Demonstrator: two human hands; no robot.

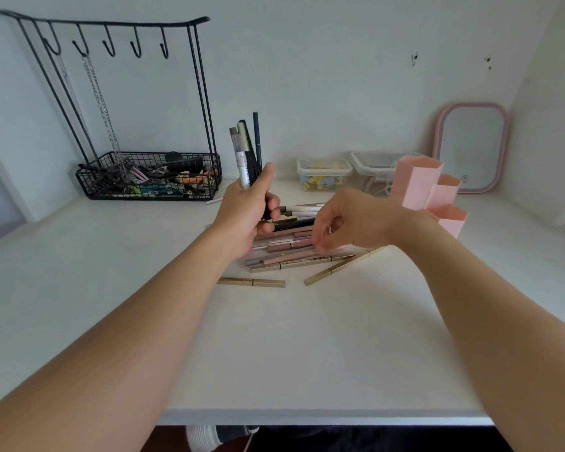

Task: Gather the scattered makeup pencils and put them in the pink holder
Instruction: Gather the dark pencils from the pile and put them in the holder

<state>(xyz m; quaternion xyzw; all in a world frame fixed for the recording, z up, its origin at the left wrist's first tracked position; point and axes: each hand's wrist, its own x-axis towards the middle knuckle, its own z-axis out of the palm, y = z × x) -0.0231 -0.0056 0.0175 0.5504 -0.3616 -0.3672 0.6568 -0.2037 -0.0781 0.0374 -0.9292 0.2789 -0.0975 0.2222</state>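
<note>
My left hand [247, 212] is shut on a bundle of several makeup pencils [247, 148], held upright above the white table. Below it lies a pile of several pink, black and gold pencils [291, 243]. My right hand [346, 220] reaches down onto the right end of that pile, fingertips touching a pink pencil [294, 256]; whether it grips it I cannot tell. Two gold pencils lie apart at the front, one [252, 282] to the left and one [343, 266] to the right. The pink holder [424, 187], with stepped hexagonal tubes, stands right of the pile.
A black wire rack [150, 177] with hooks, chains and a basket of clips stands at the back left. Two clear plastic boxes [323, 174] sit behind the pile. A pink-framed mirror [470, 148] leans on the wall at the right. The table's front edge [307, 415] is near me.
</note>
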